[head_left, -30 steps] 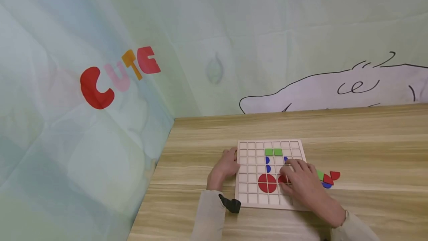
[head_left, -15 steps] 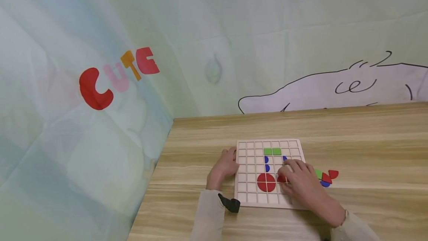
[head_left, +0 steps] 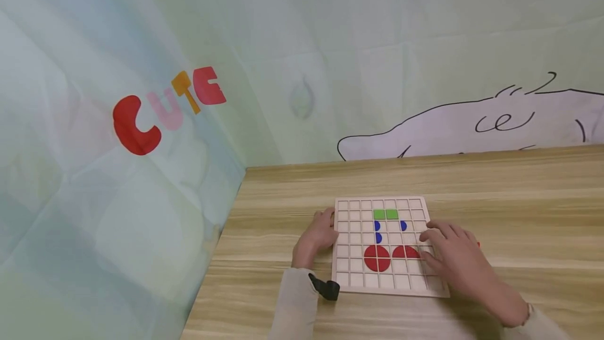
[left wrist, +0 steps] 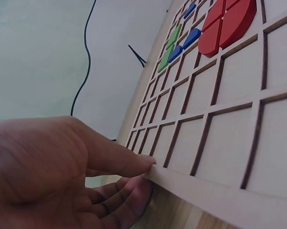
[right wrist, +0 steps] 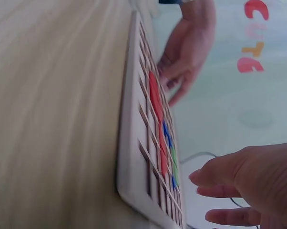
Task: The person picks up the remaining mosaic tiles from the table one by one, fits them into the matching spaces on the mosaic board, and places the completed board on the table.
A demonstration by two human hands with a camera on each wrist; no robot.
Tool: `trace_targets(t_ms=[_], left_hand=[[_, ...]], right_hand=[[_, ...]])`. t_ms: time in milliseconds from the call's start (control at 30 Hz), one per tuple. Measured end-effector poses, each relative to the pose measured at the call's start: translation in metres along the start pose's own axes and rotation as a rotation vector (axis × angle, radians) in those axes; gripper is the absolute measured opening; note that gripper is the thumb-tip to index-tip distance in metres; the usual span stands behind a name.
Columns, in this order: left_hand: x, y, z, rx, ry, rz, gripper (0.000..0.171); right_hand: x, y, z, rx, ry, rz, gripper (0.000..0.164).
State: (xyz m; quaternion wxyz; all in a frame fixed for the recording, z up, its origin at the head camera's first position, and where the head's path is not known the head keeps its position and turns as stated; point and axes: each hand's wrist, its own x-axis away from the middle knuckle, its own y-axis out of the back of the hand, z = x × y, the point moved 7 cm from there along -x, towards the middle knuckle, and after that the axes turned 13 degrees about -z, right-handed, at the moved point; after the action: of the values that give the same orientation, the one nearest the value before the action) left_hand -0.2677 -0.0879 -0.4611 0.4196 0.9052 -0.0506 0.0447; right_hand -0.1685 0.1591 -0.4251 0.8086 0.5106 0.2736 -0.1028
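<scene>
A pale wooden grid board (head_left: 349, 251) lies on the table. My left hand (head_left: 319, 236) pinches its left edge, thumb on top and fingers below, as the left wrist view shows (left wrist: 146, 164). On the board sit a red circle of quarter pieces (head_left: 383, 265), a red half circle made of two quarters (head_left: 399, 252), two green squares (head_left: 392, 214), and three blue half-round pieces (head_left: 403, 226). My right hand (head_left: 460, 258) hovers over the board's right edge, fingers spread and loosely bent, with nothing seen in it. It hides most of the loose pieces.
A sliver of a red piece (head_left: 478, 244) shows beyond the right hand on the wooden table (head_left: 542, 209). Cloth walls with a printed drawing (head_left: 500, 119) and letters (head_left: 137, 125) stand behind and to the left.
My right hand has let go of the red quarter piece on the board and moved right, uncovering the red half circle and one blue piece. The left hand stays in place.
</scene>
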Motion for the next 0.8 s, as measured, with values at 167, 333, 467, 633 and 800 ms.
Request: trace_targets(t_ms=[167,333,467,633,800], left_hand=[[0.001,0.001,-0.001,0.002,-0.008,-0.004,0.064],[0.000,0.000,0.000,-0.003,-0.003,-0.004,0.063],[0.000,0.000,0.001,0.000,0.000,-0.005,0.063],[0.000,0.000,0.001,0.003,0.000,-0.008,0.063],[0.000,0.000,0.000,0.003,-0.002,-0.009,0.063]], right_hand=[[0.002,0.019,-0.021,0.023,0.000,-0.034,0.028],[0.006,0.031,-0.041,0.069,-0.015,-0.035,0.030],[0.009,0.033,-0.053,0.104,-0.036,0.005,0.030],[0.012,0.031,-0.062,0.127,-0.033,0.044,0.030],[0.014,0.028,-0.066,0.126,-0.005,0.047,0.031]])
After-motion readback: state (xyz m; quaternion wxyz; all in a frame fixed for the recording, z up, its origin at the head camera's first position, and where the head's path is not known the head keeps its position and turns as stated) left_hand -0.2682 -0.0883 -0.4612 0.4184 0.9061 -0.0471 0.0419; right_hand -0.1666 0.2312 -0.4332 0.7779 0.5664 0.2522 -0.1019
